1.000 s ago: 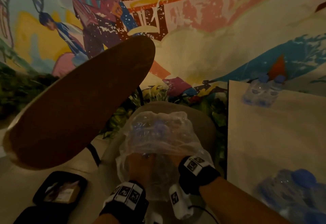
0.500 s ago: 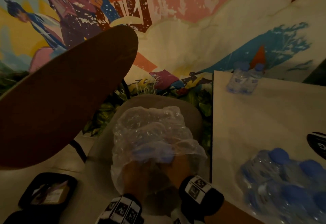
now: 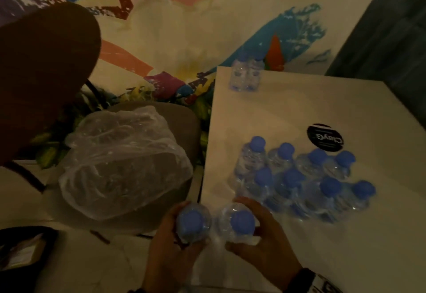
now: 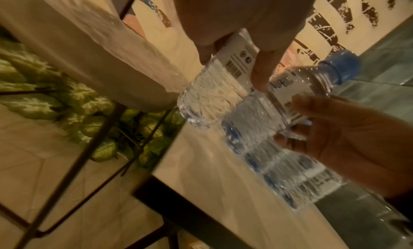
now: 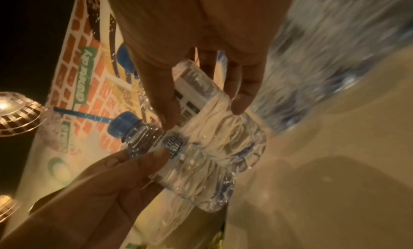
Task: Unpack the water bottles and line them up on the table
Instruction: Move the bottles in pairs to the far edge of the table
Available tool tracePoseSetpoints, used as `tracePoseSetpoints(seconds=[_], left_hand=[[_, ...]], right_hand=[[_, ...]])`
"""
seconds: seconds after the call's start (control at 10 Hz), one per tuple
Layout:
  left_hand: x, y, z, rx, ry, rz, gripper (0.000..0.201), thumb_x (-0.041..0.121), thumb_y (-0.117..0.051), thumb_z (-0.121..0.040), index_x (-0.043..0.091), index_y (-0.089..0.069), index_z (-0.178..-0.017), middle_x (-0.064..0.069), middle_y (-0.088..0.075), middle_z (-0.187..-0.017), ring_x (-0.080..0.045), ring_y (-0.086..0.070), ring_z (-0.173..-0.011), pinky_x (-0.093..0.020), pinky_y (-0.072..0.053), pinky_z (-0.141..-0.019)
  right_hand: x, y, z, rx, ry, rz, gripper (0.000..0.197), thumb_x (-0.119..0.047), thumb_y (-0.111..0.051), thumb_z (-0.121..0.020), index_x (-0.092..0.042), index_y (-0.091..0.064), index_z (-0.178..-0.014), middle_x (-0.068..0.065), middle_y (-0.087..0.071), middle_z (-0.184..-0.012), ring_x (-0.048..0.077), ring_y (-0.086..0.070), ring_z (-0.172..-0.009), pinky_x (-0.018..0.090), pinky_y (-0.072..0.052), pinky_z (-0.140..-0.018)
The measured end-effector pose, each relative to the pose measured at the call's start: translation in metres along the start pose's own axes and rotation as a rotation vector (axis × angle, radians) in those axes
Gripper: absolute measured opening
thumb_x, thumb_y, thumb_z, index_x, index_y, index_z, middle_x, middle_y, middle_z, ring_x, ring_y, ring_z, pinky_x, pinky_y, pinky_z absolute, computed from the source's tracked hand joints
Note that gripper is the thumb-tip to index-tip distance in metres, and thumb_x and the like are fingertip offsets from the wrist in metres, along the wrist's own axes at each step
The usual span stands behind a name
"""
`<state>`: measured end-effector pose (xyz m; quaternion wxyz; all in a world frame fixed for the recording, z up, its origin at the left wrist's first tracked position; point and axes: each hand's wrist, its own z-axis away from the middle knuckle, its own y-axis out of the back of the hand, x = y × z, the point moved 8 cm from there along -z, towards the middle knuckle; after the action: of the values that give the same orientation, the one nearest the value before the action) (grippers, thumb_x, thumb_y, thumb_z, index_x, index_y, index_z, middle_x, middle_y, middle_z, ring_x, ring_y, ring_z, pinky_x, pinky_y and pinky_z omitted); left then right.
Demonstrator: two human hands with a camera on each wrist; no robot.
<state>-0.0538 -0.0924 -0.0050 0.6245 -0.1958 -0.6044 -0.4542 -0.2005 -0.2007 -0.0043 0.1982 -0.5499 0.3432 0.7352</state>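
1. Head view, bottom centre: the left hand (image 3: 170, 244) wraps one blue-capped bottle (image 3: 192, 221), and the right hand (image 3: 265, 246) wraps a second bottle (image 3: 241, 222) just beside it; the two bottles touch, both upright with caps toward the camera
2. Both wrist views confirm fingers curled round clear ribbed bottles with white labels
3. Judged step: a pair of bottles is being carried from the emptied plastic wrap (image 3: 124, 161), centre left, toward the white table (image 3: 299, 108) on the right
4. Next move, as I judge it: set both down upright on the table's near edge, in line with the cluster of eight bottles (image 3: 302, 177) right of centre
5. Two more bottles (image 3: 245, 75) stand at the table's far edge, upper centre
6. Hard to tell: whether film still binds the eight, or joins the held pair; the wrists are cut off at the bottom; the far table in both wrist views is smeared by blur
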Motion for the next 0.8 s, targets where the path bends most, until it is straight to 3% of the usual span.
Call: tracePoseSetpoints(seconds=[0.1, 0.2, 0.3, 0.4, 0.5, 0.6, 0.7, 0.8], left_hand=[[0.018, -0.045, 0.004, -0.116, -0.025, -0.026, 0.068, 0.009, -0.078, -0.071, 0.035, -0.042, -0.123, 0.02, -0.054, -0.115, 0.001, -0.054, -0.103, -0.019, -0.043, -0.087], [0.029, -0.082, -0.006, -0.16, -0.054, 0.063, 0.052, 0.003, -0.073, -0.077, 0.034, -0.05, -0.111, 0.028, -0.064, -0.109, 0.015, -0.057, -0.101, -0.005, -0.046, -0.085], [0.027, -0.1, -0.008, -0.132, -0.115, -0.002, 0.054, 0.019, -0.081, -0.069, 0.045, -0.048, -0.103, 0.04, -0.06, -0.103, 0.018, -0.056, -0.095, -0.006, -0.047, -0.079], [0.02, -0.111, -0.011, -0.091, -0.136, -0.01, 0.052, 0.012, -0.079, -0.071, 0.04, -0.05, -0.105, 0.028, -0.064, -0.098, 0.012, -0.059, -0.094, -0.009, -0.045, -0.081], [0.015, -0.122, -0.016, -0.133, -0.123, 0.012, 0.069, -0.018, -0.06, -0.079, 0.048, -0.059, -0.097, 0.05, -0.06, -0.085, 0.026, -0.056, -0.085, 0.003, -0.044, -0.074], [0.015, -0.124, -0.014, -0.187, -0.154, -0.05, 0.086, -0.007, -0.07, -0.071, 0.068, -0.044, -0.104, 0.057, -0.052, -0.095, 0.031, -0.049, -0.093, 0.008, -0.039, -0.081], [0.021, -0.114, -0.004, -0.188, -0.11, -0.093, 0.093, 0.052, -0.08, -0.053, 0.047, -0.027, -0.13, 0.043, -0.037, -0.12, 0.024, -0.039, -0.11, -0.012, -0.034, -0.098], [0.03, -0.091, -0.004, -0.138, -0.104, -0.081, 0.106, 0.074, -0.07, -0.045, 0.044, -0.024, -0.135, 0.043, -0.027, -0.129, 0.03, -0.03, -0.115, -0.015, -0.027, -0.103]], right_hand=[[0.026, 0.046, 0.026, 0.126, -0.077, 0.011, 0.075, -0.053, -0.085, -0.038, -0.062, -0.048, -0.101, -0.051, -0.054, -0.107, -0.023, -0.053, -0.101, 0.002, -0.052, -0.068], [0.033, 0.076, 0.035, 0.198, -0.056, -0.002, 0.067, -0.021, -0.086, -0.061, -0.059, -0.045, -0.099, -0.04, -0.056, -0.105, -0.031, -0.05, -0.092, 0.001, -0.052, -0.065], [0.041, 0.092, 0.037, 0.211, -0.074, 0.005, 0.063, -0.009, -0.081, -0.07, -0.051, -0.042, -0.097, -0.03, -0.05, -0.109, -0.026, -0.051, -0.093, 0.011, -0.055, -0.063], [0.048, 0.099, 0.035, 0.218, -0.053, 0.012, 0.058, -0.008, -0.08, -0.07, -0.045, -0.046, -0.097, -0.023, -0.056, -0.109, -0.018, -0.054, -0.097, 0.008, -0.055, -0.064], [0.05, 0.098, 0.032, 0.193, -0.021, 0.003, 0.055, -0.008, -0.078, -0.073, -0.042, -0.046, -0.102, -0.016, -0.057, -0.113, -0.022, -0.052, -0.095, 0.002, -0.05, -0.064], [0.045, 0.099, 0.033, 0.159, 0.02, 0.026, 0.057, -0.006, -0.077, -0.074, -0.043, -0.043, -0.101, -0.018, -0.055, -0.11, -0.024, -0.051, -0.094, -0.003, -0.045, -0.068], [0.045, 0.109, 0.041, 0.139, -0.005, 0.055, 0.064, -0.02, -0.08, -0.071, -0.039, -0.041, -0.117, -0.015, -0.052, -0.119, -0.008, -0.053, -0.102, 0.008, -0.045, -0.076], [0.033, 0.136, 0.053, 0.151, 0.022, 0.213, 0.055, -0.032, -0.078, -0.071, -0.035, -0.048, -0.116, -0.016, -0.054, -0.113, 0.005, -0.054, -0.094, 0.022, -0.047, -0.076]])
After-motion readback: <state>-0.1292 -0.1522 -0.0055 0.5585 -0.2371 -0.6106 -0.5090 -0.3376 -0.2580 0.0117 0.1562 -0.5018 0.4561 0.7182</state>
